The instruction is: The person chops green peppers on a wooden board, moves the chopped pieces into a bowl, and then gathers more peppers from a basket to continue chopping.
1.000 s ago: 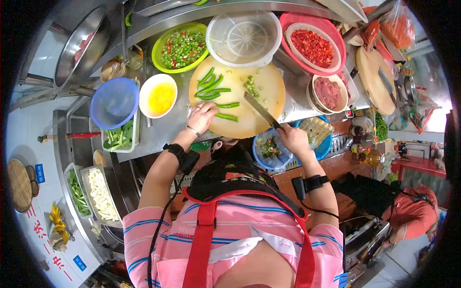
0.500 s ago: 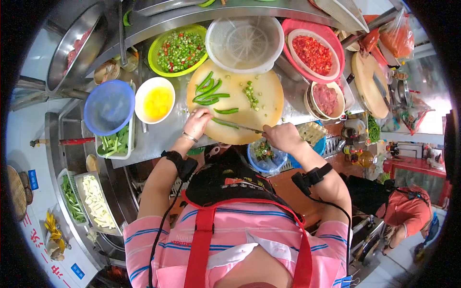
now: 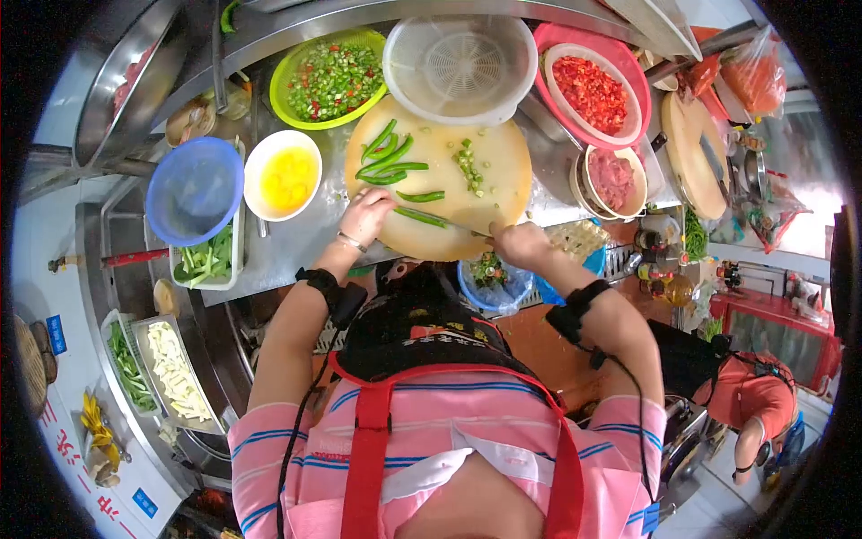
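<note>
A round cutting board (image 3: 503, 180) lies in front of me. My right hand (image 3: 523, 245) is wrapped round the handle of a knife (image 3: 462, 226), its blade low over the board's near part and along a green chili pepper (image 3: 418, 216). The fingers of my left hand (image 3: 366, 216) pinch that pepper's left end. Just beyond it lies another whole green pepper (image 3: 421, 196), and several more green peppers (image 3: 384, 162) are grouped at the board's left. Small cut pepper pieces (image 3: 467, 166) form a short row right of the middle. Whether the blade has entered the pepper is hard to tell.
Behind the board stand a green basket of chopped peppers (image 3: 275, 90), a white strainer (image 3: 395, 54) and a pink basin (image 3: 643, 90) with chopped red chili. A bowl of yolks (image 3: 285, 180) and a blue bowl (image 3: 193, 193) sit left; a meat bowl (image 3: 614, 180) right. Another person (image 3: 754, 386) is lower right.
The knife blade has come down closer along the pepper, and my right hand has shifted slightly right. My left hand still pinches the pepper's end. The whole view has moved a little.
</note>
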A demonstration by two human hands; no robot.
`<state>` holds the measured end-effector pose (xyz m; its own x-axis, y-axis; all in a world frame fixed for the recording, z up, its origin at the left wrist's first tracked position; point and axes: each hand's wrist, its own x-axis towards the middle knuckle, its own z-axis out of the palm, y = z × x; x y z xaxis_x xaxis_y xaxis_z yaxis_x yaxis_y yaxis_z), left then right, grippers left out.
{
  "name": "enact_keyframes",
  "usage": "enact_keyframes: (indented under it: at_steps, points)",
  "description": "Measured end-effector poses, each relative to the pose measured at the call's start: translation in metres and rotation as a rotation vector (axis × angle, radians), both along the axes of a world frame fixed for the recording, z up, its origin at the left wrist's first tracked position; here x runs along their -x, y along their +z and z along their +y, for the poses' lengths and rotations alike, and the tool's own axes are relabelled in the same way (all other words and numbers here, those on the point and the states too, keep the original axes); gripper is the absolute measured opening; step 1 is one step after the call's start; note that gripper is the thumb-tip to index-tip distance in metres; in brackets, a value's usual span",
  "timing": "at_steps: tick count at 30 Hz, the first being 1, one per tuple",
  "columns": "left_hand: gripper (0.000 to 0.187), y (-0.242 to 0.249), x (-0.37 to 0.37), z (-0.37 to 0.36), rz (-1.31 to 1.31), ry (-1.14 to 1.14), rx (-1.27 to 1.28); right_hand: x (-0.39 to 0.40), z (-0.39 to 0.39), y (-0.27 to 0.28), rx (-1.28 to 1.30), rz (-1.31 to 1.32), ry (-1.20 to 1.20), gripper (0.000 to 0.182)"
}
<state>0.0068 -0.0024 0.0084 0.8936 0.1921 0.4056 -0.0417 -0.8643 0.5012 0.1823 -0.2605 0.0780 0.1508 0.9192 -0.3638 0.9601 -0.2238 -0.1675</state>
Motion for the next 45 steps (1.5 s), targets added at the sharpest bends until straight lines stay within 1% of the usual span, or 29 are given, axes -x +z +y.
enact_keyframes:
  at_steps: [2, 3, 4, 6, 7, 9, 10, 11, 12, 14, 15, 16, 18, 19, 21, 24, 28, 30, 33, 34, 36, 37, 39, 40, 42, 44, 45]
  points:
    - [0.016, -0.004, 0.001, 0.001, 0.027, 0.015, -0.009, 0.008, -0.011, -0.017, 0.046, -0.060, -0.060, 0.028]
    - [0.016, -0.005, 0.001, 0.000, 0.027, 0.018, -0.009, 0.009, -0.016, -0.021, 0.022, -0.105, -0.016, 0.027]
    - [0.016, -0.002, 0.002, 0.000, 0.054, 0.010, -0.021, 0.008, -0.022, -0.018, 0.018, -0.102, -0.018, 0.027]
    - [0.016, 0.005, 0.001, 0.003, 0.076, -0.008, -0.048, -0.002, -0.038, -0.005, -0.129, -0.041, -0.059, 0.027]
    - [0.016, 0.009, 0.001, 0.002, 0.097, 0.008, -0.069, -0.004, -0.047, 0.003, -0.103, -0.114, -0.087, 0.026]
    - [0.016, 0.015, -0.005, -0.002, 0.115, 0.025, -0.086, -0.011, -0.061, 0.022, -0.075, -0.128, -0.085, 0.025]
    - [0.017, 0.017, -0.010, -0.006, 0.074, 0.053, -0.050, -0.013, -0.068, 0.026, -0.041, -0.134, -0.082, 0.024]
    - [0.018, 0.018, -0.015, -0.009, 0.035, 0.080, -0.013, -0.015, -0.071, 0.026, -0.103, -0.160, -0.086, 0.026]
    - [0.018, 0.016, -0.020, -0.011, 0.037, 0.078, -0.012, -0.015, -0.071, 0.026, -0.102, -0.159, -0.088, 0.026]
    - [0.019, 0.011, -0.032, -0.011, 0.157, -0.011, -0.030, -0.015, -0.064, 0.033, -0.134, -0.186, -0.143, 0.027]
    - [0.018, 0.007, -0.034, -0.009, 0.185, -0.026, -0.057, -0.015, -0.059, 0.036, -0.147, -0.203, -0.132, 0.027]
    - [0.018, 0.005, -0.034, -0.007, 0.183, -0.027, -0.058, -0.017, -0.056, 0.034, -0.147, -0.204, -0.134, 0.027]
    - [0.016, 0.000, -0.031, 0.000, 0.189, -0.122, -0.053, -0.020, -0.049, 0.030, -0.259, -0.186, -0.102, 0.025]
    - [0.016, -0.001, -0.030, 0.002, 0.194, -0.123, -0.053, -0.018, -0.042, 0.032, -0.259, -0.181, -0.103, 0.025]
    - [0.015, -0.004, -0.026, 0.004, 0.207, -0.132, 0.035, -0.015, -0.027, 0.042, -0.111, -0.133, -0.105, 0.023]
    - [0.013, -0.009, -0.027, 0.005, 0.201, -0.139, 0.038, -0.013, -0.009, 0.048, -0.034, -0.089, -0.051, 0.022]
    - [0.011, -0.014, -0.027, 0.007, 0.175, -0.159, 0.057, -0.011, 0.005, 0.055, -0.002, -0.083, -0.010, 0.023]
    - [0.010, -0.013, -0.026, 0.006, 0.183, -0.163, 0.090, -0.011, 0.012, 0.063, 0.098, -0.108, 0.023, 0.024]
    - [0.011, -0.011, -0.026, 0.002, 0.184, -0.117, 0.115, -0.012, 0.019, 0.066, 0.144, -0.041, -0.007, 0.025]
    - [0.011, -0.010, -0.025, 0.002, 0.187, -0.117, 0.116, -0.013, 0.020, 0.064, 0.146, -0.038, -0.007, 0.025]
    - [0.009, -0.009, -0.026, 0.001, 0.232, -0.099, 0.074, -0.018, 0.017, 0.057, 0.089, 0.073, -0.011, 0.029]
    - [0.009, -0.008, -0.027, 0.000, 0.233, -0.101, 0.075, -0.018, 0.014, 0.051, 0.091, 0.073, -0.014, 0.029]
    - [0.008, -0.004, -0.027, -0.002, 0.220, -0.103, 0.118, -0.014, 0.005, 0.032, 0.080, 0.112, -0.091, 0.030]
    - [0.008, -0.003, -0.027, -0.002, 0.217, -0.105, 0.116, -0.009, 0.001, 0.022, 0.079, 0.110, -0.092, 0.030]
    - [0.006, -0.004, -0.028, -0.001, 0.231, -0.088, 0.065, 0.007, -0.008, 0.001, 0.070, 0.131, -0.175, 0.031]
    - [0.006, -0.004, -0.028, 0.000, 0.239, -0.102, 0.051, 0.017, -0.008, 0.003, 0.022, 0.085, -0.163, 0.031]
    - [0.005, -0.003, -0.029, 0.001, 0.251, -0.118, 0.034, 0.018, -0.008, 0.007, 0.084, 0.086, -0.180, 0.029]
